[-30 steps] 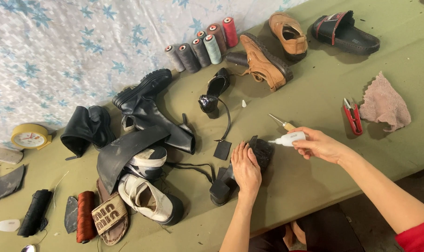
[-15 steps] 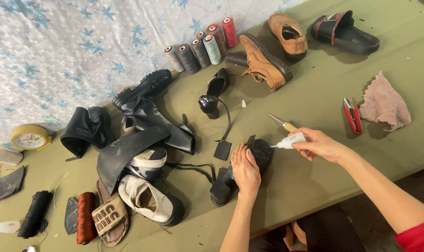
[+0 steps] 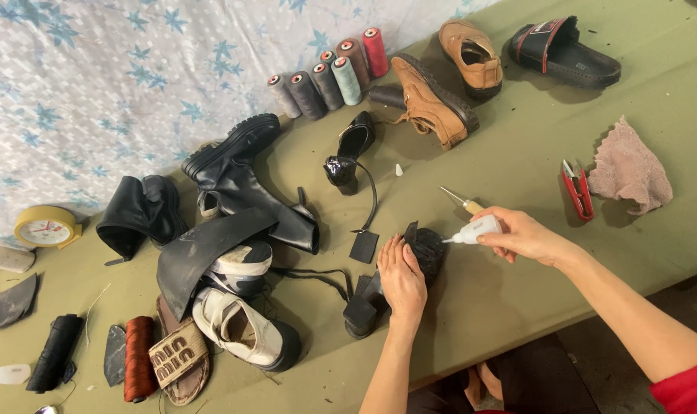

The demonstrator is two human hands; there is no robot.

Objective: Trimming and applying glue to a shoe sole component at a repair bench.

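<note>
My left hand [image 3: 401,277] presses down on a black heeled shoe [image 3: 429,249] lying on the green table [image 3: 517,299]; its block heel [image 3: 360,314] juts out toward me. My right hand [image 3: 523,234] holds a small white glue bottle [image 3: 475,229] with its nozzle aimed at the shoe's front end. An awl with a wooden handle [image 3: 463,202] lies just beyond the bottle. A small black patch [image 3: 364,247] rests to the left of the shoe.
A second black heeled shoe [image 3: 348,153], tan shoes [image 3: 433,103], a black slide [image 3: 563,54], thread cones [image 3: 329,77], red snips [image 3: 577,189] and a pink rag [image 3: 628,169] lie behind. Black boots [image 3: 241,192], white sneakers [image 3: 245,326] and a yellow clock [image 3: 46,226] crowd the left.
</note>
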